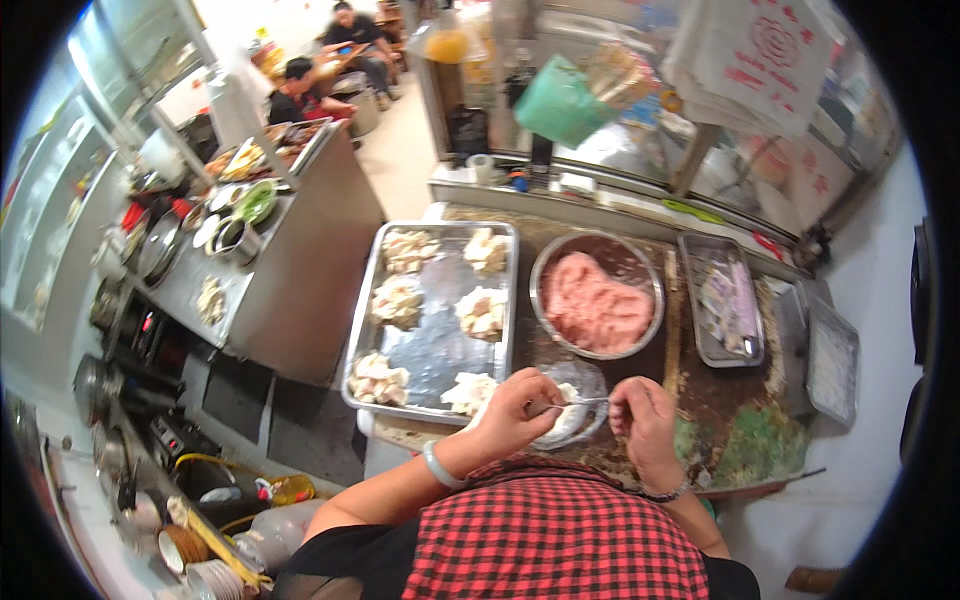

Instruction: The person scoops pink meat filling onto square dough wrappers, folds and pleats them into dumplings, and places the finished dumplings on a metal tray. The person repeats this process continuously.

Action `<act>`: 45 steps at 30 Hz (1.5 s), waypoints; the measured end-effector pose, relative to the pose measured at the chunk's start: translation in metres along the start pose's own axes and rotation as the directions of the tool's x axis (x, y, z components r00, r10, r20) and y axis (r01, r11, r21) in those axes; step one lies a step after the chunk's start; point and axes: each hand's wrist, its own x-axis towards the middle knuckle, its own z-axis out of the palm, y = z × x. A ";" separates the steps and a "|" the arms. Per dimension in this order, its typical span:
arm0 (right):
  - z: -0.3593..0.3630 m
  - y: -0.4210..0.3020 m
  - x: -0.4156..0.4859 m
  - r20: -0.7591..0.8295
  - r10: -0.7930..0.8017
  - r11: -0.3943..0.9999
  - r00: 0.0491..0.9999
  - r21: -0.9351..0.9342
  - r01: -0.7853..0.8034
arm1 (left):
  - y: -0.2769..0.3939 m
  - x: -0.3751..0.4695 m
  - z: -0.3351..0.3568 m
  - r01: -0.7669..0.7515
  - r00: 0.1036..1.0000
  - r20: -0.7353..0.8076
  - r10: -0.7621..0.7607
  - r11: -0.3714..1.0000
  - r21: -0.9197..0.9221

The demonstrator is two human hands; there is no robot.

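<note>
My left hand [525, 409] and my right hand [646, 420] are close together just in front of the apron. A thin pale strip or stick [589, 402] runs between their fingertips; it is too blurred to name exactly. Beneath them a clear plastic bag [592, 375] holds something white, partly hidden by my left hand. Left of my hands, a metal tray [431, 409] bears several heaps of wontons [481, 311]. Beyond the hands is a round steel bowl [660, 296] with pink minced meat [592, 307].
A small metal tray [701, 330] with utensils is at right, near a clear plastic container [832, 367]. A glazed partition [630, 165] borders the far side. A steel counter [300, 277] stands left. Two people [300, 94] sit in the background.
</note>
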 end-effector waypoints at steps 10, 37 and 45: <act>-0.018 0.012 0.018 -0.091 -0.250 0.966 0.964 -0.086 0.242 | -0.061 -0.071 -0.145 0.508 0.859 -0.433 -0.275 0.569 0.646; -0.062 0.030 0.099 0.311 -0.556 0.369 0.771 -0.739 0.564 | -0.106 0.002 0.051 -0.257 0.822 0.553 -0.140 0.775 0.578; -0.061 0.038 0.098 0.084 -0.456 0.632 0.886 -0.670 0.389 | -0.087 0.006 0.033 -0.027 0.938 0.330 -0.110 0.922 0.386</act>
